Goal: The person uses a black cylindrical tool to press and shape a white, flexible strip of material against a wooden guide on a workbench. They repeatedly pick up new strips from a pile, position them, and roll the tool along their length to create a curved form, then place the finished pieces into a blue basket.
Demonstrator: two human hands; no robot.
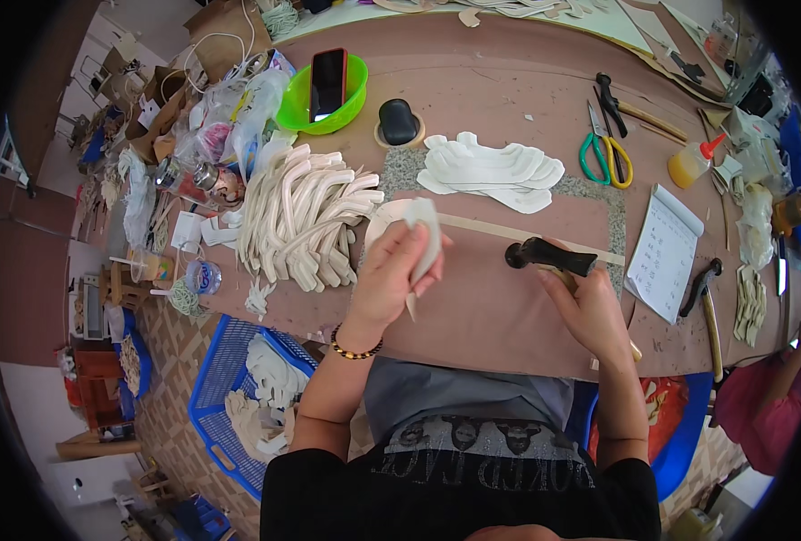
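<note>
- centrally, one white stack (491, 171) of cut pieces, on the brown table (509, 68)
- left hand (390, 270): near-left of the white stack, thumb and fingers closed on a pale piece (424, 224)
- right hand (592, 305): near-right of the white stack, curled around a black-headed hammer (554, 256)
- pile of pale strips (303, 215): left of the white stack
- green bowl (349, 101) holding a phone (328, 83): far-left of it
- scissors (615, 162): right of it

Left hand (390, 275) is raised, its fingers (411, 242) curled into a pinch; left forearm (337, 388) is angled up and inward. Right hand (592, 307) is wrapped in a grip, turned inward, thumb (558, 290) extended; right forearm (623, 410) is held near-vertical.
</note>
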